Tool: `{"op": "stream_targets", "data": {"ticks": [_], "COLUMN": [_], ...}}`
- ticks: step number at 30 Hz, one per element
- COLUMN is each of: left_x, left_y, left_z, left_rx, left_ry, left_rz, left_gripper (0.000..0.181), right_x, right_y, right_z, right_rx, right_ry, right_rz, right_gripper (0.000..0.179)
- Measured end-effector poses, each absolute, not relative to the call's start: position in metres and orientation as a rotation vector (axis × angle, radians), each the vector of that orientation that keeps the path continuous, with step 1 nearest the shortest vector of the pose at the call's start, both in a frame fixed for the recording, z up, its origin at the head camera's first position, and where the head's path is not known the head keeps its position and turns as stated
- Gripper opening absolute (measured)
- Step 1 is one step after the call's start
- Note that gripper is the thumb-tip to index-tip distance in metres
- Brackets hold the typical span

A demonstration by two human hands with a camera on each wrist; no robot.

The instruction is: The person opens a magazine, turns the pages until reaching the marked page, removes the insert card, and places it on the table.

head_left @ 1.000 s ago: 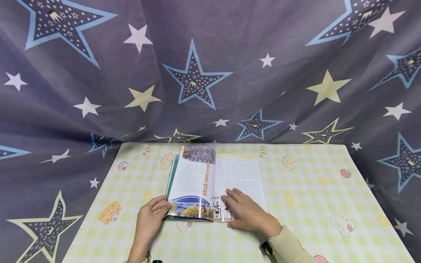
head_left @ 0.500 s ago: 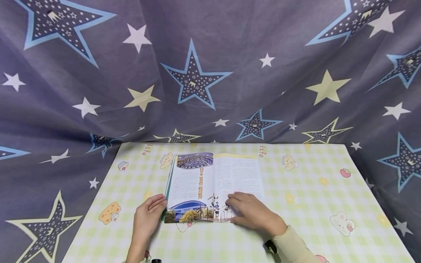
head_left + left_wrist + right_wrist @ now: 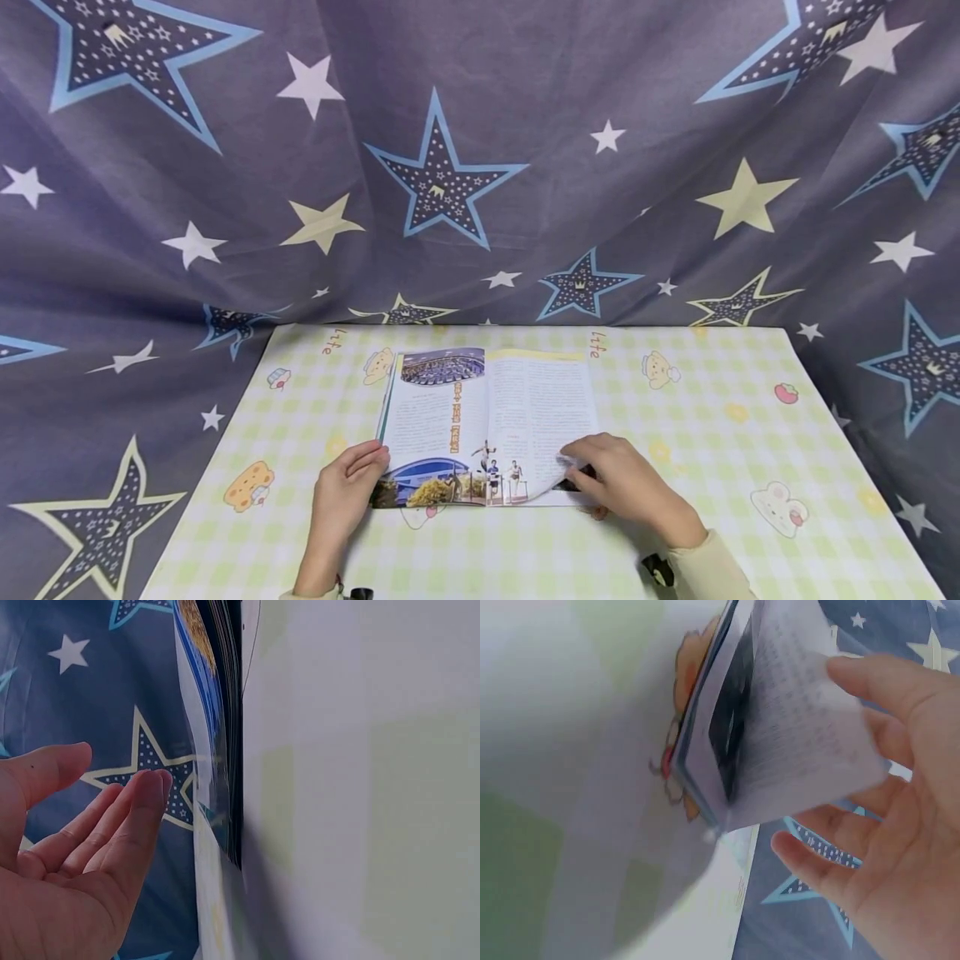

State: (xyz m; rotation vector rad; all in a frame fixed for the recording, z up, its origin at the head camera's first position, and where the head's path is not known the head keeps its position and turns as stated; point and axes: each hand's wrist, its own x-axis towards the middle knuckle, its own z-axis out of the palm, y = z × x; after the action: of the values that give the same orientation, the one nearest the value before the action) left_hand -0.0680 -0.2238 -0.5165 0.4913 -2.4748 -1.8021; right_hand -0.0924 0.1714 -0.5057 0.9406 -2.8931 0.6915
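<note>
An open magazine [image 3: 517, 408] lies on the table, photos and text on its left page, a column of text and small running figures on the right. At its lower left edge is my left hand [image 3: 348, 492], fingers loosely bent and nothing between them; the left wrist view shows the fingertips just beside the page edges. My right hand [image 3: 630, 483] holds the lower right corner of the right-hand page [image 3: 802, 727], which curls up off the one below. A dark picture [image 3: 731, 712] shows on the page underneath.
The table [image 3: 720, 467] has a pale green checked cover with cartoon prints. A dark curtain [image 3: 562, 200] with stars hangs behind the table and at both sides. Small black devices [image 3: 657, 570] sit at the wrists.
The left page has come down flat as the left hand let it go. The right hand moved right to the page's lower corner, which is now lifted.
</note>
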Motion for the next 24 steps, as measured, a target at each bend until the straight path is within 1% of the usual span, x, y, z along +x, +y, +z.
{"op": "stream_targets", "data": {"ticks": [3, 8, 11, 13, 16, 24], "left_x": [-0.068, -0.069, -0.071, -0.072, -0.075, -0.082], "left_y": [-0.221, -0.215, -0.210, -0.206, -0.198, -0.167], "left_z": [-0.516, -0.516, -0.517, -0.518, -0.518, -0.514], "left_rx": [0.457, 0.428, 0.408, 0.389, 0.358, 0.172], "left_ry": [-2.465, -2.465, -2.465, -2.465, -2.470, -2.452], "left_rz": [-1.830, -1.834, -1.846, -1.861, -1.886, -1.990], "left_gripper": [0.033, 0.034, 0.035, 0.035, 0.036, 0.037], "right_x": [-0.094, -0.095, -0.094, -0.094, -0.094, -0.094], "right_y": [0.177, 0.179, 0.175, 0.170, 0.161, 0.135], "right_z": [-0.507, -0.510, -0.511, -0.510, -0.509, -0.505], "right_rx": [0.829, 0.607, 0.500, 0.483, 0.529, 0.765], "right_ry": [-2.848, -2.794, -2.795, -2.806, -2.815, -2.754], "right_rz": [0.714, 0.634, 0.606, 0.621, 0.702, 0.980], "right_gripper": [0.037, 0.063, 0.072, 0.074, 0.074, 0.062]}}
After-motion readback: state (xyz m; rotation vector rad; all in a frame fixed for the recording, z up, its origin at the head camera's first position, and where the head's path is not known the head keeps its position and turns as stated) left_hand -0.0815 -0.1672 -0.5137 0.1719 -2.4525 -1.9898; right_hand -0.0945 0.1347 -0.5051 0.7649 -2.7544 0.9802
